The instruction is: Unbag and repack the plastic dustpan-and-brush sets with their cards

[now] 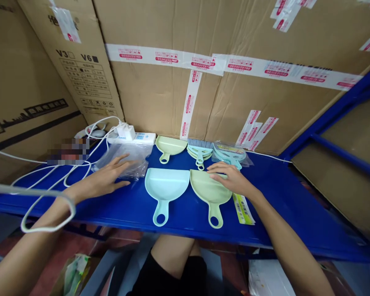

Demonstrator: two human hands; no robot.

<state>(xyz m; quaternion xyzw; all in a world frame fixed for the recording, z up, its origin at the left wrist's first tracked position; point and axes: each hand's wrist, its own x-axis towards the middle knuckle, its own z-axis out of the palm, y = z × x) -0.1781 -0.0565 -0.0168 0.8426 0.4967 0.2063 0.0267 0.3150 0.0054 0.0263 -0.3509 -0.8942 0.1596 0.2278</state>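
Note:
A light blue dustpan (167, 187) and a light green dustpan (208, 189) lie side by side on the blue table, handles toward me. My left hand (111, 177) is open, its fingers spread over clear plastic bags (142, 158). Over the upper right of the green dustpan is my right hand (231, 177), open with fingers stretched leftward; whether it touches the pan I cannot tell. Behind them lie another green dustpan (172, 146), a small blue brush (200, 147) on stacked green pans, and a bagged blue dustpan set (232, 155).
A yellow-green label card (243, 209) lies beside my right forearm. A white power strip (144, 138) with a plugged-in adapter and looping white cables (66, 181) occupies the left side. Tall cardboard (160, 94) walls the back, and a blue metal frame (336, 107) stands at right.

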